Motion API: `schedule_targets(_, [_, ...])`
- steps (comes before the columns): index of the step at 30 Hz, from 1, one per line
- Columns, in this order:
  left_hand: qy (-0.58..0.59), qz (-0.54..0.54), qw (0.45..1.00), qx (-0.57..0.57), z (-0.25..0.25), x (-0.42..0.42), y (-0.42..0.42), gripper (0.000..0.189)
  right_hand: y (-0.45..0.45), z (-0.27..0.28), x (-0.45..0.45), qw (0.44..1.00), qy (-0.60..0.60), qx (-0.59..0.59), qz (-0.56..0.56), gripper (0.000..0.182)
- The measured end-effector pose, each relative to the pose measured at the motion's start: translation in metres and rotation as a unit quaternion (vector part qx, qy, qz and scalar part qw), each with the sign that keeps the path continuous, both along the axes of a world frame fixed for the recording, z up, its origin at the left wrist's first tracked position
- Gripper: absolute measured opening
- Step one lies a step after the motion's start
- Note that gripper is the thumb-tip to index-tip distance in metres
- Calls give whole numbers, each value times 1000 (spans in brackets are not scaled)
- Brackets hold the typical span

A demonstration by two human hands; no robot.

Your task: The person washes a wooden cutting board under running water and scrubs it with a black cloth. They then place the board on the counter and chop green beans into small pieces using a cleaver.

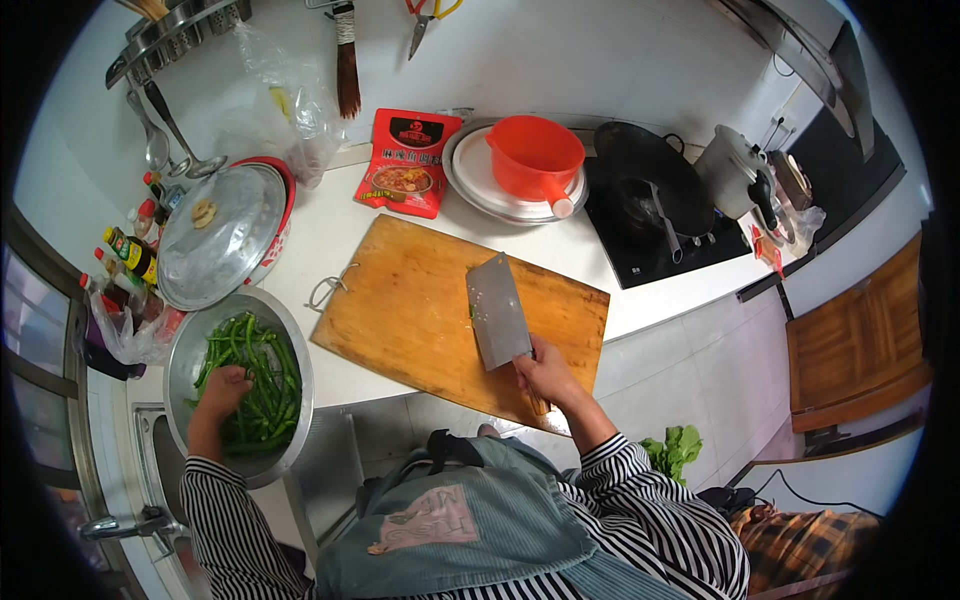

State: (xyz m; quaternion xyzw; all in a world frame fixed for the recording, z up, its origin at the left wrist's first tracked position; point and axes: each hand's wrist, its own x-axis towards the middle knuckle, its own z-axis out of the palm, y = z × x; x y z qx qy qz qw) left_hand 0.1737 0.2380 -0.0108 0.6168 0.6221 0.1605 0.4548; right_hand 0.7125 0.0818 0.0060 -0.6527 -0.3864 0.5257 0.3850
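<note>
My right hand [551, 373] grips the wooden handle of a cleaver [497, 311], whose broad blade lies over the right half of a wooden cutting board [405, 300]. Small pale and green bits cling to the blade. At the left, my left hand [229, 391] reaches into a metal basin [304, 405] of long green peppers [271, 379]. Its fingertips are drawn together among the peppers; whether they pinch one is not plain.
Behind the board are a red food pouch [405, 165] and a red ladle-like pot [529, 161] on stacked lids. A wok [652, 180] sits on the black cooktop at right. A lidded pot [221, 240] and sauce bottles [131, 255] stand left, a sink [161, 450] below.
</note>
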Motion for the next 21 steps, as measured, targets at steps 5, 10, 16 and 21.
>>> schedule_targets(5, [-35,17,996,82,29,-19,-11,12,2,1,10,1000,21,-20,8,27])
schedule_targets(10, [19,54,979,195,102,-12,-26,18,2,-11,15,999,53,-11,4,21])
schedule_targets(16, [-69,76,952,289,172,124,-21,19,3,-6,16,1000,12,-4,-4,21])
schedule_targets(21, [-86,-14,967,241,87,241,-16,25,7,-5,1,990,-130,1,53,25])
